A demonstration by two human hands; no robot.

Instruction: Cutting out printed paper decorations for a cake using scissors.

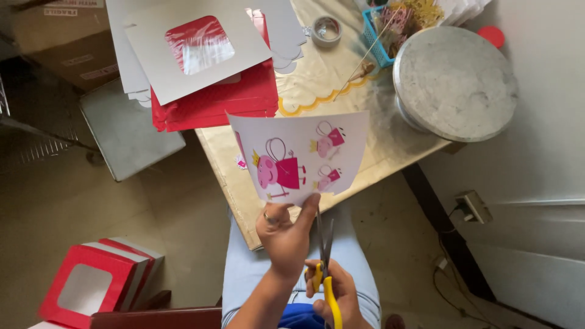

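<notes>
I see my left hand [285,234] pinching the printed sheet [301,155] at its lower edge; my right hand [335,295] grips yellow-handled scissors [325,256], blades slightly apart below the sheet.

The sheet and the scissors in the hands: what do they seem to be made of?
Sheet: probably glossy paper or thin card; it curves under its own weight and carries printed pink cartoon figures. Scissors: blades look like grey metal with a dull shine; the handles look like yellow plastic. The left hand holds the sheet, the right hand the scissors.
</notes>
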